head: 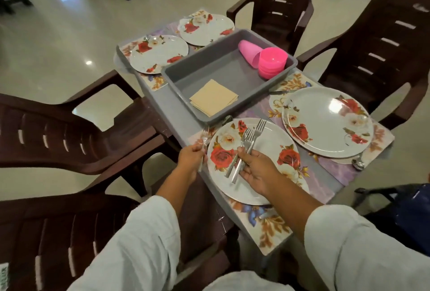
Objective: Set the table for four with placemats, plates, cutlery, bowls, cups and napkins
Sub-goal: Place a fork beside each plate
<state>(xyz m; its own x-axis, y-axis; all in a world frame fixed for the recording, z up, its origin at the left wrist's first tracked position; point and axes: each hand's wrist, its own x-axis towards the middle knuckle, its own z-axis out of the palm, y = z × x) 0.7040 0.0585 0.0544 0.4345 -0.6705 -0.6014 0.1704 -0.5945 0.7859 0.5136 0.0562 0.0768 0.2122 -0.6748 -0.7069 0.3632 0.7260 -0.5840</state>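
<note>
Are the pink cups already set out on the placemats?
No, the pink cups lie inside the grey tub, beside the stacked pink bowls.

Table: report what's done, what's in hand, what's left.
Done: four plates sit on placemats, with a spoon beside the right one. In hand: the left hand grips one fork beside the near plate; the right hand holds three forks over it. Left: cups, bowls and napkins lie in the tray.
</note>
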